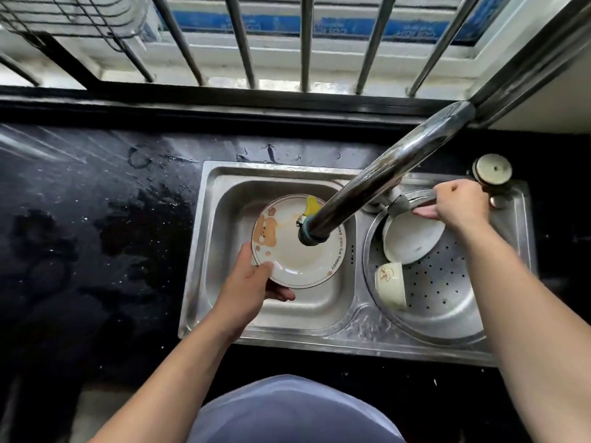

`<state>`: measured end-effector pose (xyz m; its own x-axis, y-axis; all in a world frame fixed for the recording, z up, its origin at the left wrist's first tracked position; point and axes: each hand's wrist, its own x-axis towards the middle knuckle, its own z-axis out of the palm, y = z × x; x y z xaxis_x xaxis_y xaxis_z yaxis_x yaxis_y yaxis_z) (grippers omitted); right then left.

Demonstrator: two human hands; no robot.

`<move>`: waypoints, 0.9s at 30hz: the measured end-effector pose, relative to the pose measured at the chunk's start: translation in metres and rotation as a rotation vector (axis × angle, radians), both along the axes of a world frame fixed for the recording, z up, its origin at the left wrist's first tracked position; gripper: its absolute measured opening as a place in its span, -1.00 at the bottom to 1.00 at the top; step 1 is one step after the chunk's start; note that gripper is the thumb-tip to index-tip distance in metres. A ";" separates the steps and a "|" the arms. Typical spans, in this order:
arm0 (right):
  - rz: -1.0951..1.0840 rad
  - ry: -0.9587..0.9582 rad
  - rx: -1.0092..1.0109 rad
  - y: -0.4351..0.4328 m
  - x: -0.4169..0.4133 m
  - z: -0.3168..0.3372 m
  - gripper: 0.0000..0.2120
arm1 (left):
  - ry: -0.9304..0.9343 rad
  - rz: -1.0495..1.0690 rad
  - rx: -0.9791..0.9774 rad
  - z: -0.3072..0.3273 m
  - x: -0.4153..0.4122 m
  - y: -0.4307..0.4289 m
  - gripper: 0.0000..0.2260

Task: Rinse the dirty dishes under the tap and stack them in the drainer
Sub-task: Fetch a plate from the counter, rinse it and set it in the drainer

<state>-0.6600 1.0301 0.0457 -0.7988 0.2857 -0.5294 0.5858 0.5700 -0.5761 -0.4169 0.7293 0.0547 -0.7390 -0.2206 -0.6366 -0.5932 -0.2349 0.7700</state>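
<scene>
Status: mid-task, my read. Drainer [447, 282] (round perforated basin, right side of sink) already has 2 items: a white bowl [412, 238] leaning at the back and a small cup [391, 284] on its side just in front of it, so those look done. Plate [297, 247] w/ bear print is the one in hand now, held in the left basin of the sink [224, 193] right under the tap [367, 187] spout. Has brownish smears, so not clean yet. Can't see a water stream in the shot, so can't tell if the tap is on. Something yellow [311, 206] behind the spout, unclear what.

Hands:
- Left hand [252, 282]: pinching the plate's near-left rim, thumb on top, fingers curled under. Plate roughly level.
- Right hand [457, 203]: closed into a fist around the tap lever by the tap base, probably about to set the flow.

Left: rinse the plate, move it to the drainer. No other dirty dishes visible; worktop [96, 219] just wet.
</scene>
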 end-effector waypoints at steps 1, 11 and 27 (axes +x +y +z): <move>-0.012 0.028 -0.015 0.000 0.003 0.000 -0.56 | 0.000 -0.001 0.003 0.000 0.002 0.000 -0.77; 0.002 0.198 0.174 -0.021 0.099 0.013 -0.58 | -0.011 0.036 0.017 0.001 0.020 -0.007 -0.74; 1.251 0.178 0.154 -0.204 0.194 0.051 -0.41 | 0.026 0.001 -0.002 0.005 0.030 -0.009 -0.82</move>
<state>-0.4662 0.8260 0.0972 -0.6232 -0.6623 -0.4158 -0.4761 0.7432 -0.4702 -0.3867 0.7206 0.0600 -0.7547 -0.2225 -0.6171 -0.5730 -0.2344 0.7853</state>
